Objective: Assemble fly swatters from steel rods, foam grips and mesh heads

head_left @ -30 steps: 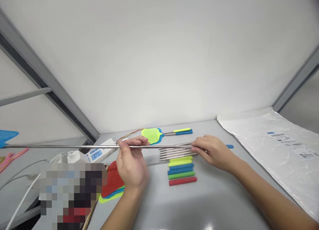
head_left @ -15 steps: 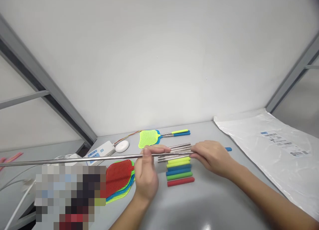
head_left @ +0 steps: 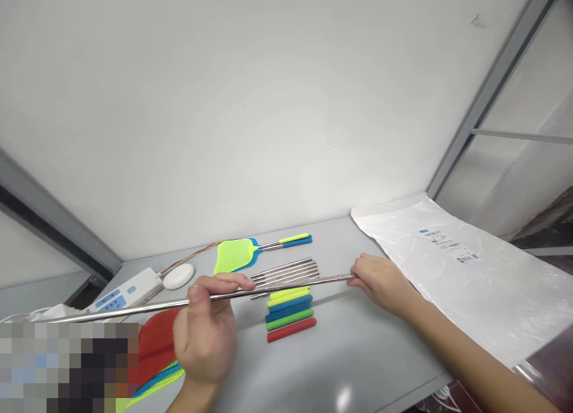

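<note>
Rod (head_left: 286, 286) runs side to side above the bench (head_left: 353, 347): thumb and fingers of the left hand (head_left: 206, 335) close lightly around it, while the right hand's (head_left: 378, 281) fingers pinch it farther right, leaving bare metal between.

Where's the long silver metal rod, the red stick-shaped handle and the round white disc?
Long silver metal rod (head_left: 286, 286): head view, right part of shaft.
Red stick-shaped handle (head_left: 292, 330): head view, middle.
Round white disc (head_left: 178, 276): head view, top surface.
</note>
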